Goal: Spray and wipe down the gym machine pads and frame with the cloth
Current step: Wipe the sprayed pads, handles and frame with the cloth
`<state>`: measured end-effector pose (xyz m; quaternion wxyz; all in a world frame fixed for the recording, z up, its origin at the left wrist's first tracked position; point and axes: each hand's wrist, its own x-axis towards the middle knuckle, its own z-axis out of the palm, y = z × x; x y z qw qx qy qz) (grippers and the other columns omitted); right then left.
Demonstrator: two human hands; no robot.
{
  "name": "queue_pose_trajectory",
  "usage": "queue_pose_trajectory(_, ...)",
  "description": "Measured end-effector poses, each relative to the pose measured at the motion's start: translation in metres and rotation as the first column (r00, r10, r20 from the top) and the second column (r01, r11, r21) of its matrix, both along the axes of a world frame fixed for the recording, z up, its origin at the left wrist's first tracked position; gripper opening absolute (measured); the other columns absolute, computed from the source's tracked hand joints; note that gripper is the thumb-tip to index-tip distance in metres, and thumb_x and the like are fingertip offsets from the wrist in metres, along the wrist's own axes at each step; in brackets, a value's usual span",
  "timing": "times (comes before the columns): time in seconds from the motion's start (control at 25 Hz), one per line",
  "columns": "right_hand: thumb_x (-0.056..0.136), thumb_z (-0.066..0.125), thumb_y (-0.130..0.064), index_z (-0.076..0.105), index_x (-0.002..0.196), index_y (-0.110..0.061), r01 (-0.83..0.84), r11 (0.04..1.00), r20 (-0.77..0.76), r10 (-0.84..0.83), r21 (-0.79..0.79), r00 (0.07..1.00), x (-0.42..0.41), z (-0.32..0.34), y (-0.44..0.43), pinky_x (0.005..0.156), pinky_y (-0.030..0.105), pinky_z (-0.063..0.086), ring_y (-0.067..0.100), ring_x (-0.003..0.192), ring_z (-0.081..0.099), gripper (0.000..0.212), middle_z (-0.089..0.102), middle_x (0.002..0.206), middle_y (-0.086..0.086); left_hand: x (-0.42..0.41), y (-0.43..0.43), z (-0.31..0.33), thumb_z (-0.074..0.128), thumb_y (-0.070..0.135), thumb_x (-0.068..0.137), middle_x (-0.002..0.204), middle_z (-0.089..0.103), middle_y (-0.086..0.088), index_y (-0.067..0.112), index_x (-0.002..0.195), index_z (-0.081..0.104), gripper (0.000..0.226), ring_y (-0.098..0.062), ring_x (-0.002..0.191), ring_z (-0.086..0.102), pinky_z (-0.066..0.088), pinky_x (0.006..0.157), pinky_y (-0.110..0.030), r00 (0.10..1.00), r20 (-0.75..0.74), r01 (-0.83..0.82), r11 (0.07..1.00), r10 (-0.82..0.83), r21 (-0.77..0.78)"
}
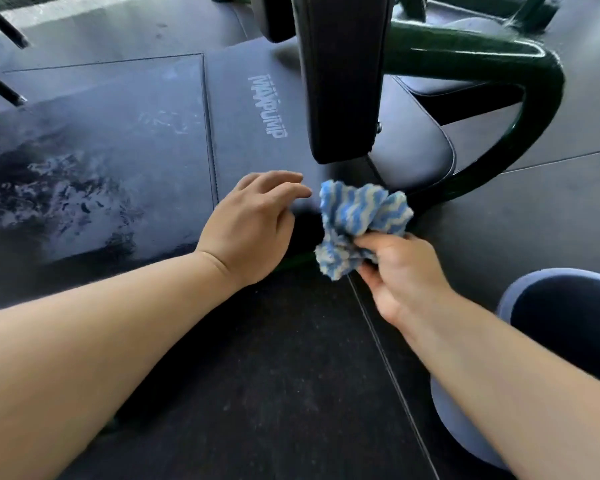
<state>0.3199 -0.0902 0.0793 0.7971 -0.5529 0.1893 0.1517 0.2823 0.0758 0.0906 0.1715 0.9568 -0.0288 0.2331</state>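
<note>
Forearms reach forward: right hand (402,271) pinches the bunched cloth (361,220) just beyond the flat pad's (125,133) near corner; left hand (253,226), fingers relaxed, is nearer its streaked wet patch (59,195), leftward.

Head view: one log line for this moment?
right hand: grips bunched cloth | left hand: open, over pad edge | pad: wet streaks at left

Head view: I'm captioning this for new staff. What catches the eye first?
The bunched blue-and-white cloth at centre, gripped by the right hand, with the open left hand just beside it. To the left, a wet, streaky patch shines on the big black pad; a green frame curves at upper right.
</note>
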Motion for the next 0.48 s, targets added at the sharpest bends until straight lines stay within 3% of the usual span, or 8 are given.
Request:
queue_pose_trajectory(0.08,0.079,0.064,0.009,0.053,0.116,-0.002,-0.045,0.998,-0.049,0.042,-0.045,0.998,-0.011,-0.01,0.017,0.071,0.036,0.057,0.025,0.085,0.068,0.04,0.067,0.098,0.014,0.007,-0.02,0.007,0.035,0.016,0.084,0.115,0.067,0.002,0.016,0.106,0.07,0.041,-0.026,0.102,0.061,0.05,0.085,-0.032,0.999,-0.035,0.031,0.999,-0.032,-0.035)
queue_pose_trajectory(0.12,0.077,0.065,0.008,0.053,0.117,-0.001,-0.017,0.999,-0.07,0.013,-0.049,0.997,-0.01,-0.009,0.02,0.067,0.035,0.056,0.026,0.085,0.068,0.042,0.067,0.099,0.016,0.009,-0.026,0.007,0.036,0.016,0.084,0.112,0.068,0.002,0.016,0.105,0.07,0.041,-0.025,0.099,0.064,0.053,0.082,-0.034,0.997,-0.049,0.05,0.998,-0.051,-0.022)
queue_pose_trajectory(0.28,0.078,0.067,0.005,0.06,0.11,0.0,0.207,0.977,-0.008,-0.207,0.042,0.978,0.023,0.01,-0.015,0.052,0.025,0.053,0.018,0.07,0.069,0.034,0.069,0.091,0.012,0.006,-0.028,-0.004,0.034,0.016,0.081,0.113,0.069,0.002,0.014,0.108,0.07,0.046,-0.025,0.094,0.068,0.055,0.076,-0.034,0.997,-0.046,0.067,0.997,-0.065,0.045)
queue_pose_trajectory(0.36,0.079,0.067,-0.001,0.06,0.111,-0.003,0.235,0.972,0.091,-0.233,-0.017,0.968,0.031,0.01,-0.025,0.061,0.033,0.058,0.02,0.078,0.07,0.033,0.069,0.097,0.012,0.007,-0.032,-0.003,0.034,0.017,0.081,0.11,0.069,0.004,0.016,0.104,0.071,0.044,-0.025,0.091,0.069,0.057,0.07,-0.035,0.997,-0.067,0.038,0.999,-0.036,0.033)
queue_pose_trajectory(0.48,0.083,0.059,-0.01,0.048,0.119,-0.015,0.199,0.955,0.179,-0.161,-0.222,0.971,0.023,0.0,-0.007,0.087,0.044,0.055,0.02,0.099,0.063,0.038,0.058,0.118,0.009,0.011,-0.036,0.005,0.036,0.02,0.079,0.101,0.07,0.002,0.015,0.098,0.071,0.039,-0.028,0.084,0.068,0.056,0.067,-0.035,0.996,-0.089,0.03,0.997,-0.024,0.068)
